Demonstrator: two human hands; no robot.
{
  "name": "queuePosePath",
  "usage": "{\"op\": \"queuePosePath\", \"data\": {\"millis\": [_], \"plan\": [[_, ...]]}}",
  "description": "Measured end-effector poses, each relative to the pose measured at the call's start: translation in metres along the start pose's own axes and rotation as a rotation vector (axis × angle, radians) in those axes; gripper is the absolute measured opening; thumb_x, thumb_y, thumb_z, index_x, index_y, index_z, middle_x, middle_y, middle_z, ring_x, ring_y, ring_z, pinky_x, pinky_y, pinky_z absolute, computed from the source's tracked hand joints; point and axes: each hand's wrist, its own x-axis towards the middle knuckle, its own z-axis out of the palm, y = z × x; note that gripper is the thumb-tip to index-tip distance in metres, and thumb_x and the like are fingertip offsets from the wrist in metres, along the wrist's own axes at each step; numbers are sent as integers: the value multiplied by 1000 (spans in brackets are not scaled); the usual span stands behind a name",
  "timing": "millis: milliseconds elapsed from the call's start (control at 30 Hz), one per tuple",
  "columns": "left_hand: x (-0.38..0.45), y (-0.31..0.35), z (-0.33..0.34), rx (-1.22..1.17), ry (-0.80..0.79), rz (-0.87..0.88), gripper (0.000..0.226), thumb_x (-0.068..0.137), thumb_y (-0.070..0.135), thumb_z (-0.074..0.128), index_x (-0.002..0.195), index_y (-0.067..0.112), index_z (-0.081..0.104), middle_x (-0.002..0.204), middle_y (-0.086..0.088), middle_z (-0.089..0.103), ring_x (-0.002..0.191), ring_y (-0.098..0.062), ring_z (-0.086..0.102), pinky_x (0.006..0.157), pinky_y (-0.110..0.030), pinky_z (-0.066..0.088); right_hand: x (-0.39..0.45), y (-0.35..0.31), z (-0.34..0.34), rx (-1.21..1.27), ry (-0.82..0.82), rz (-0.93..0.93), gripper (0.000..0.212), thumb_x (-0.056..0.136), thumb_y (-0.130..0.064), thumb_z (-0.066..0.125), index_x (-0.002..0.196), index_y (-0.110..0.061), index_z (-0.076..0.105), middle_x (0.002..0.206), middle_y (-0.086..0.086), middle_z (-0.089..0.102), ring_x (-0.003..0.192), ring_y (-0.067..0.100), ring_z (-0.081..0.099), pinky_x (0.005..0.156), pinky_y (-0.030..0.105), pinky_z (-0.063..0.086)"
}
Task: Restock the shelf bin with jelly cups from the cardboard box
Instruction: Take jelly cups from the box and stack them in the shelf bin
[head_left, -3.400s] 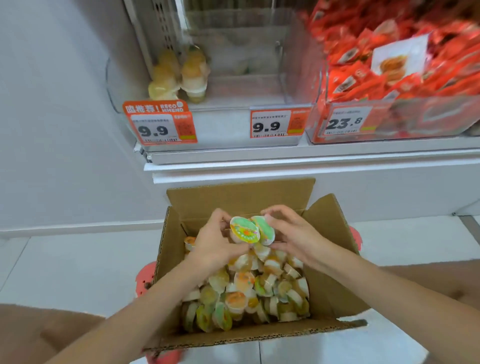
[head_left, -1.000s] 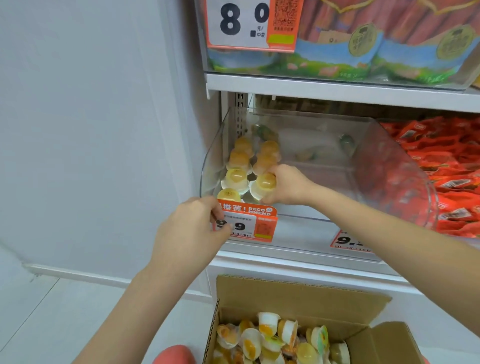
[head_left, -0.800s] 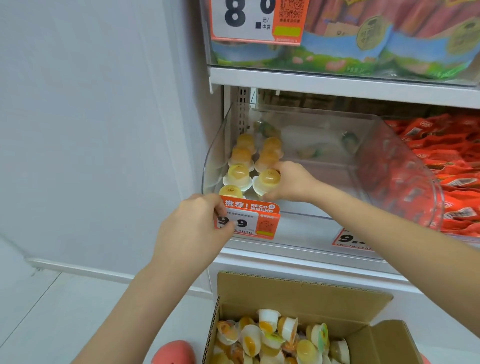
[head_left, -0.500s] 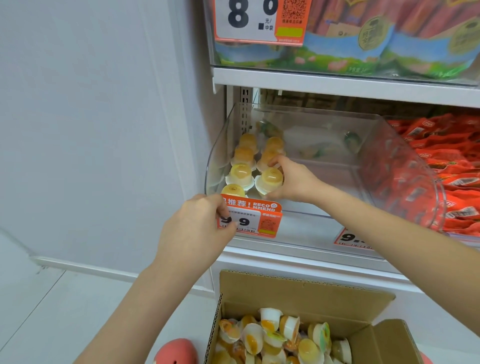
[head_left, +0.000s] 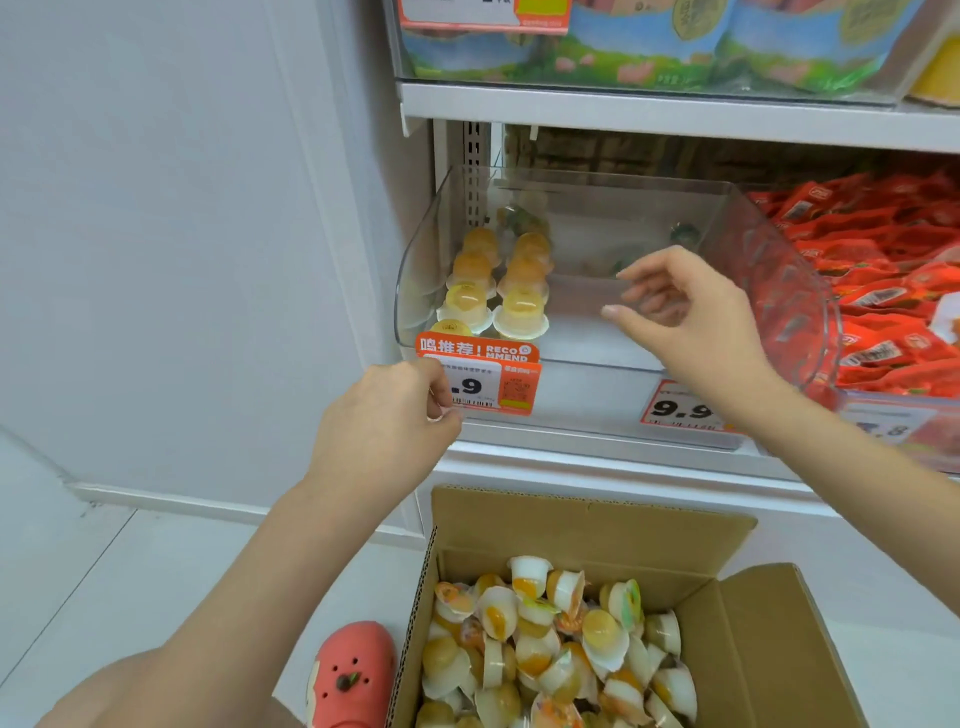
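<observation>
Right hand empty, fingers loosely spread, at shelf bin; left hand pinching price tag. Next: grab more jelly cups from cardboard box, frame bottom.

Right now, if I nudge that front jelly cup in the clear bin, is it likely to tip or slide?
The front jelly cup sits lid-down on its wide rim, so it probably resists tipping. On the clear bin, whose smooth floor seems to slope forward, it may slide. It looks small and probably light.
</observation>
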Motion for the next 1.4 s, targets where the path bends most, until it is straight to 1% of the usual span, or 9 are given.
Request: {"op": "queuePosePath", "data": {"millis": [167,300,467,633,700,800,967,1167,1400], "plan": [[-29,11,38,103,-164,150,5,89,30,56,92,26,57,91,12,62,86,-13,59,67,-28,47,-95,13,-19,65,-51,42,17,81,-10,72,91,-17,61,78,-5,62,73,12,54,67,17,44],[-55,11,89,48,-544,231,7,86,29,60,93,28,60,89,15,63,86,-6,60,72,-27,51,-162,71,-2,-52,-417,222,26,80,-14,74,87,-32,56,83,-9,60,78,7,56,70,16,45],[-84,-10,187,-112,-692,12,17,85,18,65,102,17,65,96,2,63,88,-14,61,77,-26,52,-231,144,25,-237,-749,591,33,82,-22,72,109,-21,54,101,0,59,81,12,54,69,24,47],[-117,-19,279,-239,-809,-482,17,79,21,71,82,10,58,85,-5,59,73,-17,55,65,-31,45,-251,179,54,-74,-538,1026,62,82,-34,72,129,-7,43,103,3,54,94,18,53,71,26,42],[-125,-14,302,-420,-832,-762,42,77,31,75,110,11,58,112,-6,60,98,-22,59,79,-34,50,-249,189,70,1,-466,1147,73,81,-38,72,137,-7,37,120,8,54,108,23,54,84,31,47],[-133,-7,327,-671,-677,-1054,57,79,33,74,124,7,52,127,-11,55,114,-29,55,94,-39,49,-242,193,93,114,-366,1279,82,79,-44,73,141,-8,33,139,9,44,126,26,46,98,33,41],[-137,-8,349,-812,-454,-1311,66,70,43,80,120,6,56,118,-11,62,109,-30,60,96,-42,49,-237,201,118,44,-255,1305,71,73,-45,78,125,-9,47,125,8,55,118,27,52,94,36,46],[-145,-19,355,-943,-398,-1292,38,71,22,82,97,10,57,91,-4,61,91,-25,59,83,-33,48,-249,207,111,147,-79,1294,47,74,-32,77,109,-20,48,108,1,55,99,22,56,85,35,49],[-172,-23,336,-763,-352,-986,51,67,-1,81,109,6,54,97,-2,57,92,-18,54,73,-27,43,-264,196,77,925,-29,1641,37,87,-18,68,115,-9,46,128,16,41,106,24,53,86,30,51]]}}
